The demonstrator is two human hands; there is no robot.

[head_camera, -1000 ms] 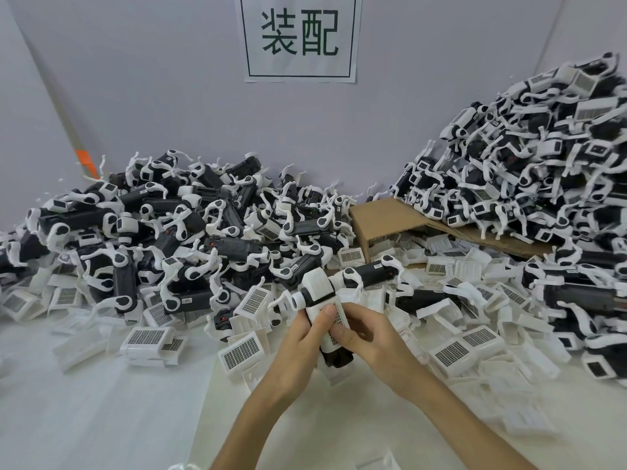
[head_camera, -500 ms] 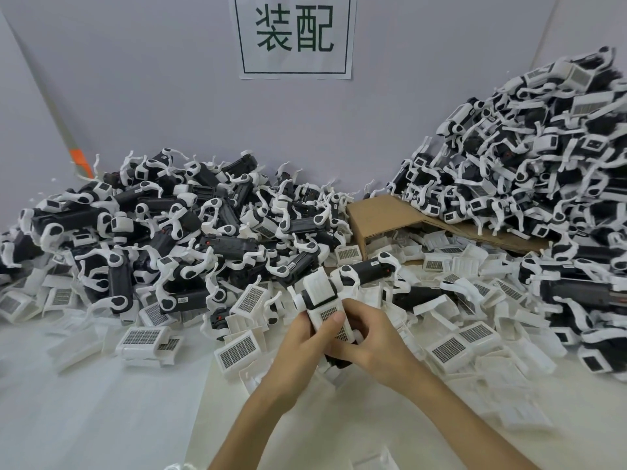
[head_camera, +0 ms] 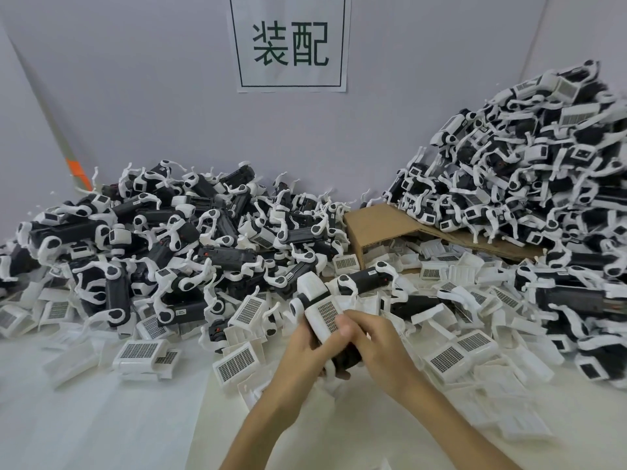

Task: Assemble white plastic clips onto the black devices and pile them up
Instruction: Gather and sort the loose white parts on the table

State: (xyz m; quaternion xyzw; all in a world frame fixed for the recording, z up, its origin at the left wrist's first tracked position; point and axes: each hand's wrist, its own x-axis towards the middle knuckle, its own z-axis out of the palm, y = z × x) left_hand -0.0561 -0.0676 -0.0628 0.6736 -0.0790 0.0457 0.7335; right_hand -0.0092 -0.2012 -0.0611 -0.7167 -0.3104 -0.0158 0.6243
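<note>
Both of my hands hold one black device (head_camera: 346,356) just above the table, tilted up to the left. A white plastic clip (head_camera: 320,308) with a dark grid label covers its upper part. My left hand (head_camera: 305,351) grips the device from the left and below. My right hand (head_camera: 369,340) wraps it from the right, its thumb pressing on the clip's lower end. The device's lower black end is mostly hidden by my fingers.
A heap of black devices with white arms (head_camera: 163,245) fills the back left. A taller pile (head_camera: 529,171) rises at the back right over a brown cardboard piece (head_camera: 373,225). Loose white clips (head_camera: 451,357) lie scattered around my hands. White tabletop (head_camera: 101,422) lies at the front left.
My hands have closed tighter around the device and my right thumb has moved onto the clip. The clip sits further down over the device. The device has tilted slightly.
</note>
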